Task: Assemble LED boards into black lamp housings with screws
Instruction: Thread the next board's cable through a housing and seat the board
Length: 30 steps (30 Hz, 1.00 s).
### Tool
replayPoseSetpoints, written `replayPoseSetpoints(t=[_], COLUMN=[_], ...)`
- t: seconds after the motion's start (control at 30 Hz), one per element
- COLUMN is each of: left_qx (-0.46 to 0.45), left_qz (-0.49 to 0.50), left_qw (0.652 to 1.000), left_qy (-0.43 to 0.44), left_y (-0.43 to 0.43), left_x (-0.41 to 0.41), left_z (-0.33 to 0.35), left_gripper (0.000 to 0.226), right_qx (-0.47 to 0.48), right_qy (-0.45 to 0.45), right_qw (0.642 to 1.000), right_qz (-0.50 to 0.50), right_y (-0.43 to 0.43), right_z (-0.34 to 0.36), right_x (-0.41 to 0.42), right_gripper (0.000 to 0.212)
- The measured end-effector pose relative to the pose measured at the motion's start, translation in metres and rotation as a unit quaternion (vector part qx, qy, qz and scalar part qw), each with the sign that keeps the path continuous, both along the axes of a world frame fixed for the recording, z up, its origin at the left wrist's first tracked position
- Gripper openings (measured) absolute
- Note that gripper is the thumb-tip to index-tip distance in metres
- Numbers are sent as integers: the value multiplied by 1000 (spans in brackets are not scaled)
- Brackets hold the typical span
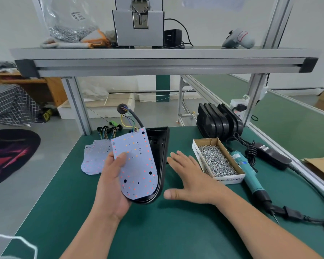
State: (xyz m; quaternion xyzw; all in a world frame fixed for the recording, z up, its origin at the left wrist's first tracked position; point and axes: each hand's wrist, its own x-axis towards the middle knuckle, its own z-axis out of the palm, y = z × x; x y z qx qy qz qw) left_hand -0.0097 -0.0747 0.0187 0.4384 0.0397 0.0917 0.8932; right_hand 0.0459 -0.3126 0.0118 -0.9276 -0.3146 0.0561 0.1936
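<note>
Seating step: my left hand [111, 185] gripped the board [137, 165] and housing [161, 146] together; my right hand [189, 181] hung spread, empty. Next, I judged: screws [216, 161] at three o'clock.

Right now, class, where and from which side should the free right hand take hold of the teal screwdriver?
Grip the screwdriver round its teal barrel, mid-length, from above: it lies flat on the mat, screw box close on its left, bit pointing toward the person.

Small assembly workshop: green-matted table [157, 230] in aluminium framing, screw box [216, 159], electric screwdriver [248, 171], stacked black housings [219, 121].
</note>
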Motion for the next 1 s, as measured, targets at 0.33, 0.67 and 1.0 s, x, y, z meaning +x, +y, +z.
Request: replayPoseSetpoints(t=[0.33,0.67,1.0], left_qx=[32,-21,4], left_qz=[-17,-54,-107], left_qw=[999,998,993], left_qy=[0,-4,48], left_y=[-5,-15,-51], left_x=[-3,-7,-9], left_z=[0,3,-13], left_gripper=[32,36,33], right_qx=[76,-134,379], right_qy=[-15,-57,335], right_qw=[996,985,857], right_qz=[-33,-91,-94], right_y=[-10,-9,-1], right_z=[12,23,13], right_x=[-8,-36,-29], right_gripper=[77,49,39])
